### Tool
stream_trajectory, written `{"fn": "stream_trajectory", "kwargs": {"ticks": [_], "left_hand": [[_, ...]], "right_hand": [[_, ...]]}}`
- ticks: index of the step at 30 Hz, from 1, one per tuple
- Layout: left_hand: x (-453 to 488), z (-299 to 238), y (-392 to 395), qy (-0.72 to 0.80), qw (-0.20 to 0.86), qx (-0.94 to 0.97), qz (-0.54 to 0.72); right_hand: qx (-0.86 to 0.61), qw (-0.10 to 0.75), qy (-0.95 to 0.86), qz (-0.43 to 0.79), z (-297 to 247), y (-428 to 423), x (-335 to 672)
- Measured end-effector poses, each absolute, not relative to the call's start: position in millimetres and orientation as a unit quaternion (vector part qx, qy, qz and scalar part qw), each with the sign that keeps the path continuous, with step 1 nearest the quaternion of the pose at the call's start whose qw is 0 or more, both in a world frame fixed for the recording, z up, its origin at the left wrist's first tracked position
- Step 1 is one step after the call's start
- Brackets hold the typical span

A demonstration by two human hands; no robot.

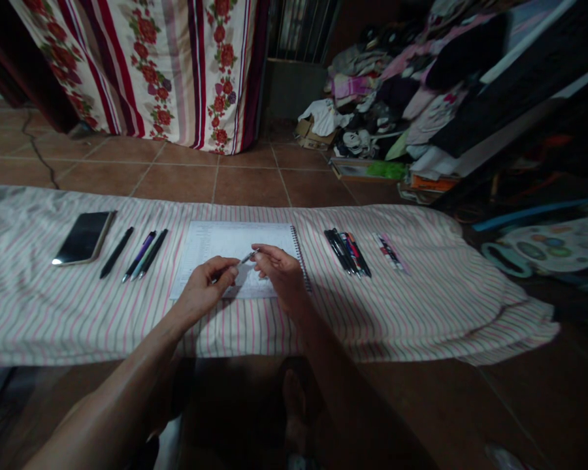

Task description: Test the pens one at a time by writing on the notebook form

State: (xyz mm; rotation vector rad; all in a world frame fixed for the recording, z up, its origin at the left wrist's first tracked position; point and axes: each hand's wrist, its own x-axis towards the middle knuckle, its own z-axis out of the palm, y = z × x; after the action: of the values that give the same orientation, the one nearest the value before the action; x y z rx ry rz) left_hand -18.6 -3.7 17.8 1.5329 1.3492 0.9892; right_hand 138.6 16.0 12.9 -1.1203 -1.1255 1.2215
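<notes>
A slim pen [247, 257] is held at a slant over the open spiral notebook [225, 234]. My left hand [210, 282] is closed, pinching its lower left end between thumb and fingers. At the upper right end, the thumb and fingertips of my right hand [283, 273] close on the pen's tip. Fingers cover part of the pen, so its full shape is hidden. Left of the notebook lie a black pen [116, 253] and a small group of pens [146, 256]. To the right sits a bunch of several dark pens [347, 252], with pink and white pens [390, 253] beyond.
A phone [84, 238] lies on the left of the striped cloth [274, 326] covering the low table. Behind are a floral curtain [176, 72] and tiled floor [186, 179]. Piled clothes [387, 91] and a cardboard box [316, 134] stand at the back right.
</notes>
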Motion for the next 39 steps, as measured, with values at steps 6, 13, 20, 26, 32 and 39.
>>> {"fn": "stream_trajectory", "kwargs": {"ticks": [6, 13, 20, 26, 32, 39], "left_hand": [[-16.1, 14.4, -2.7, 0.549, 0.409, 0.606, 0.405], [-17.4, 11.8, -0.6, 0.567, 0.408, 0.577, 0.423], [-15.7, 14.8, -1.5, 0.582, 0.427, 0.562, 0.404], [-15.2, 12.8, -1.2, 0.582, 0.419, 0.573, 0.396], [-14.0, 11.1, -2.8, 0.583, 0.407, 0.583, 0.393], [-17.0, 5.6, -1.5, 0.580, 0.381, 0.606, 0.388]], "right_hand": [[-0.470, 0.517, -0.502, 0.510, 9.6, 16.8, 137.6], [-0.552, 0.458, -0.571, 0.400, -1.3, 32.4, 163.3], [-0.536, 0.264, -0.778, 0.193, -2.6, 25.1, 177.7], [-0.536, 0.175, -0.811, 0.159, -7.5, 18.6, 171.6], [-0.539, 0.180, -0.808, 0.157, -8.7, 19.9, 171.1], [-0.542, 0.352, -0.694, 0.318, -0.7, 25.6, 166.3]]}}
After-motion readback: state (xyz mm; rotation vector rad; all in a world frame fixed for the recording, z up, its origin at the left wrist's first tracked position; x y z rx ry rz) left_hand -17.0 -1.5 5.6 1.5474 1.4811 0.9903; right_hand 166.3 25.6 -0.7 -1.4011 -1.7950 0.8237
